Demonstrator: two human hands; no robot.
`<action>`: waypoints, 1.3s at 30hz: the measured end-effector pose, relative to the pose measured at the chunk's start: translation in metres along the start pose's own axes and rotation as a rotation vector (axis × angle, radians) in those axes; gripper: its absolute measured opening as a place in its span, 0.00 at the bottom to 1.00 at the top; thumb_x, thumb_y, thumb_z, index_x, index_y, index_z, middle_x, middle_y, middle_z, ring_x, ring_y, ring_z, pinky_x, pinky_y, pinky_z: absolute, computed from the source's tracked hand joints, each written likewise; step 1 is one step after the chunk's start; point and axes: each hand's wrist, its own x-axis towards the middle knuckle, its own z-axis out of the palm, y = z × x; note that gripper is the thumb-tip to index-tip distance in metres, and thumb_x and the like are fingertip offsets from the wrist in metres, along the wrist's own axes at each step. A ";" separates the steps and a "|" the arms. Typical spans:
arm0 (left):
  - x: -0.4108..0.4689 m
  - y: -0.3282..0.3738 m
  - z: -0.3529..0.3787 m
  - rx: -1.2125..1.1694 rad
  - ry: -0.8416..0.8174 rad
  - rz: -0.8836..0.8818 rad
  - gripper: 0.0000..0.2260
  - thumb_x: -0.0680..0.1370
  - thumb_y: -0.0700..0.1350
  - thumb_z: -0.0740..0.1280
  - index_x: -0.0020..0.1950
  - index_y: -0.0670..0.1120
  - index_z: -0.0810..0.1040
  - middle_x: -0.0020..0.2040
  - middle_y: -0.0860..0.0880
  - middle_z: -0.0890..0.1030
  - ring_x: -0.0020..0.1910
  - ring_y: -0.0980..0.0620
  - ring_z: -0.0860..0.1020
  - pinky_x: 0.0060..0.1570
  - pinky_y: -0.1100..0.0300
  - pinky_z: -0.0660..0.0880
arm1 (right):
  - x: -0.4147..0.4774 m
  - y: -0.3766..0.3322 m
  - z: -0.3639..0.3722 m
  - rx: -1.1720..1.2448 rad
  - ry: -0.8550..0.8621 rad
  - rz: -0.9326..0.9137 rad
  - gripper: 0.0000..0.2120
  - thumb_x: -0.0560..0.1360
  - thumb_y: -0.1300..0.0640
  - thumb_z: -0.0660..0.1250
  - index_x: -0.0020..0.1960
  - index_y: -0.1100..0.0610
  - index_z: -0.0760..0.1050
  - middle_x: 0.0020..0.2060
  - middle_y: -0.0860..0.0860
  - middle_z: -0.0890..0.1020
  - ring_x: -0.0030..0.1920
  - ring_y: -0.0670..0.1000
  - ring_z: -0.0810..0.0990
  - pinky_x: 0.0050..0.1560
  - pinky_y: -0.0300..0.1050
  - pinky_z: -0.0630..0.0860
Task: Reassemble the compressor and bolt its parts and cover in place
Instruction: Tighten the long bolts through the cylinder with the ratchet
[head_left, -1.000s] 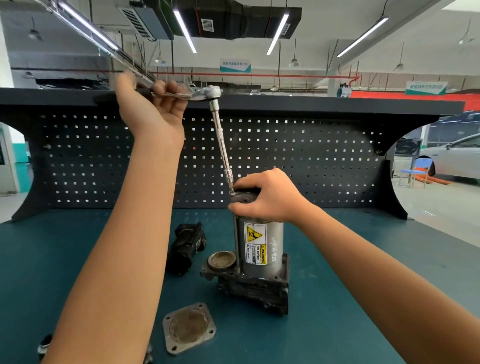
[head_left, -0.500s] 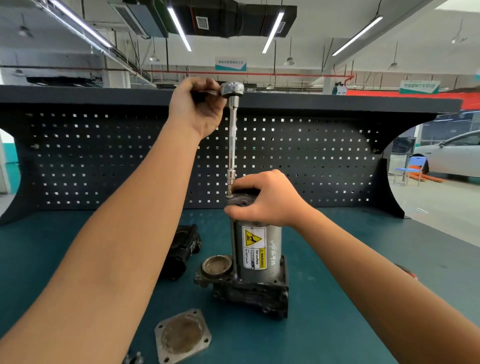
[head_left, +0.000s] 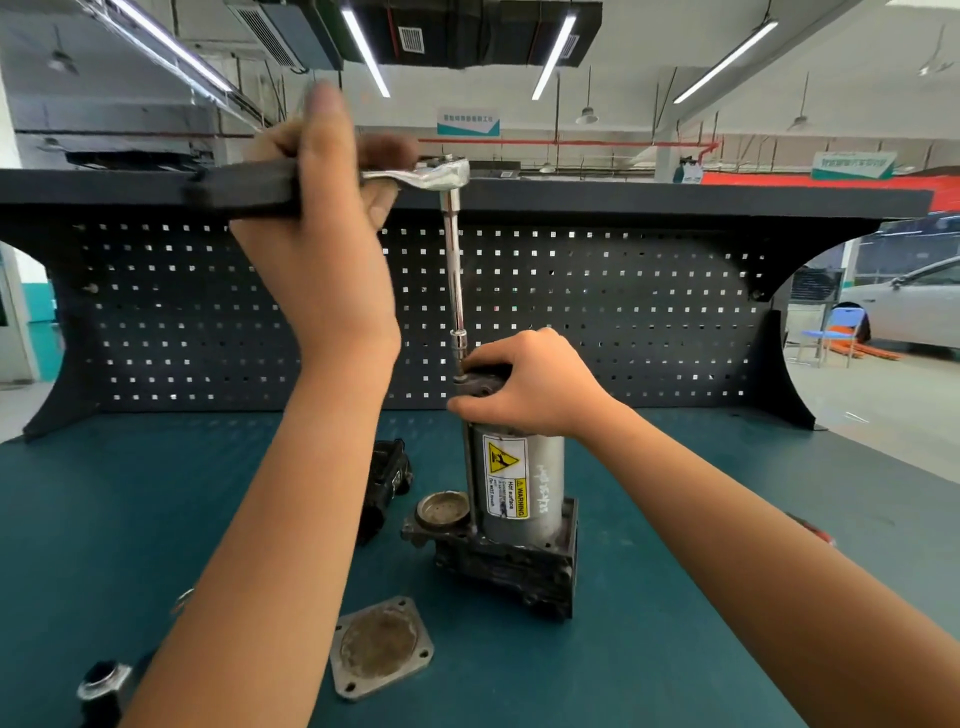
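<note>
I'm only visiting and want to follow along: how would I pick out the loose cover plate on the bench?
Start at the upright silver compressor with the yellow warning label. On the teal benchtop just in front of it lies the cover plate. It is the only flat square piece, with a rusty round centre and corner bolt holes.

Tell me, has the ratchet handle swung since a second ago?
Yes. The ratchet handle swung about the upright extension, out of sight half a second ago, pointing left again now.
</note>
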 end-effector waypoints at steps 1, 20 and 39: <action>0.006 -0.002 -0.003 -0.040 0.044 -0.048 0.09 0.79 0.44 0.61 0.39 0.45 0.69 0.31 0.51 0.80 0.39 0.49 0.82 0.45 0.56 0.78 | 0.000 0.001 -0.001 -0.004 0.001 -0.008 0.14 0.68 0.47 0.72 0.50 0.52 0.83 0.39 0.48 0.84 0.43 0.49 0.81 0.50 0.42 0.75; 0.079 -0.085 -0.014 -0.580 -0.001 -0.716 0.24 0.81 0.46 0.60 0.25 0.42 0.73 0.25 0.48 0.75 0.26 0.52 0.78 0.26 0.61 0.77 | 0.001 0.006 0.001 0.014 0.037 -0.074 0.11 0.67 0.48 0.74 0.46 0.53 0.83 0.32 0.43 0.79 0.35 0.45 0.76 0.44 0.40 0.75; 0.031 -0.008 -0.023 -0.181 0.040 -0.207 0.13 0.79 0.42 0.60 0.34 0.43 0.68 0.29 0.46 0.75 0.38 0.46 0.80 0.34 0.60 0.73 | 0.002 0.001 0.000 0.013 0.019 0.004 0.14 0.68 0.50 0.74 0.51 0.53 0.83 0.42 0.47 0.85 0.44 0.46 0.81 0.48 0.41 0.77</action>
